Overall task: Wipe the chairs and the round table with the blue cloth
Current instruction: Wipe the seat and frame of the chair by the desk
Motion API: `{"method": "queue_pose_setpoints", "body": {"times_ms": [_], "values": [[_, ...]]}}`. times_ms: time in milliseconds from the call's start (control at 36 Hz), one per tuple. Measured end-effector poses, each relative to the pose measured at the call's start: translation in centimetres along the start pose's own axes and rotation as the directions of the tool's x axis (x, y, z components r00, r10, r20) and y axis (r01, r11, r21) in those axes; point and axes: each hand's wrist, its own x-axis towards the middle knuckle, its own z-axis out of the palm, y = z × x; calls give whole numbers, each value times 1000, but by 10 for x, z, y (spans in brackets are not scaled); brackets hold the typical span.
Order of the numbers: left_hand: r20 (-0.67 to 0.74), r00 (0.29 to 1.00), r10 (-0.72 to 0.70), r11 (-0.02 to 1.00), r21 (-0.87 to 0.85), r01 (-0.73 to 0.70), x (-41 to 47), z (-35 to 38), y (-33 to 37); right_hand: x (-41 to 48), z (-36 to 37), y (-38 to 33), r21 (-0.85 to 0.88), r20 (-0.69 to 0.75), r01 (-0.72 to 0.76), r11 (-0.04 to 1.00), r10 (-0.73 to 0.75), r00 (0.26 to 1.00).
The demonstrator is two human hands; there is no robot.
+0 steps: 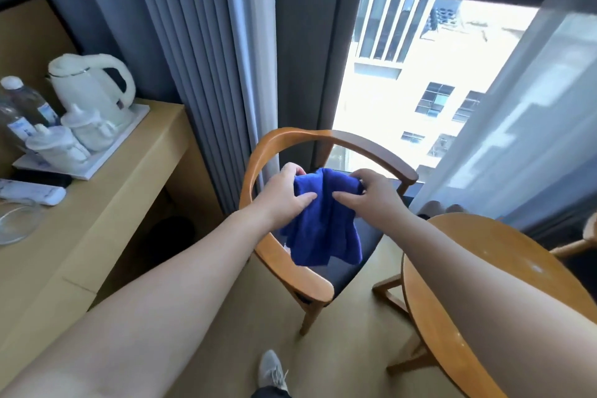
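Cloth point(323, 229): solid deep blue, no pattern.
Chair point(323, 136): orange-brown wood frame; seat point(350, 271) dark grey.
Round table point(504, 255): matching orange-brown wood with pale highlights.
Counter point(106, 203): plain light tan.
Tray point(132, 123), far left corner of the counter: white.
Kettle point(87, 84) on the tray: cream-white, silver band below the lid.
Cups point(55, 145): white.
Bottles point(19, 97), left edge: clear, white caps, blue-and-white labels.
Remote point(32, 194): white.
Curtain point(181, 58): grey-blue, vertical pleats reading as light and dark stripes.
Sheer curtain point(517, 107): translucent white.
Floor point(355, 349): tan.
Shoe point(273, 371): grey.
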Motion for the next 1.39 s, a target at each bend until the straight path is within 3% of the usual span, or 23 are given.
{"method": "queue_pose_setpoints", "body": {"times_ms": [139,250,389,500,722,778,861,972,1111,1194,1278,1389], "values": [[-14,1000,13,999,-34,-13,45,-6,-9,46,11,-6,65,14,-26,998,25,1000],[-140,990,-16,1000,-7,15,72,-18,-22,79,9,-1,94,-40,-41,995,45,998],[-260,950,-176,982,-115,151,104,-22,-29,124,3,8,177,36,-89,980,84,996],[-234,932,-278,958,-135,252,125,-16,-28,162,1,21,264,144,-159,951,124,982],[-408,790,-458,889,-194,415,151,3,-19,224,-13,42,298,242,-110,948,36,970],[-384,771,-508,856,-328,400,157,11,-18,233,-17,47,271,337,-68,960,-29,941],[-282,732,-620,760,-448,471,158,19,-19,242,-19,57,93,491,84,992,-119,863],[-72,806,-588,707,-529,469,154,26,-36,253,-15,72,-113,593,215,970,-108,798],[39,837,-545,803,-263,535,150,26,-62,261,-4,87,-314,712,313,896,4,702],[30,828,-560,827,-50,560,150,28,-79,264,9,90,-451,739,433,781,54,672],[-30,876,-482,859,181,479,150,35,-91,266,25,90,-498,732,514,698,20,681],[-57,880,-471,859,197,472,153,38,-107,272,46,96,-515,686,565,645,-85,723]]}}
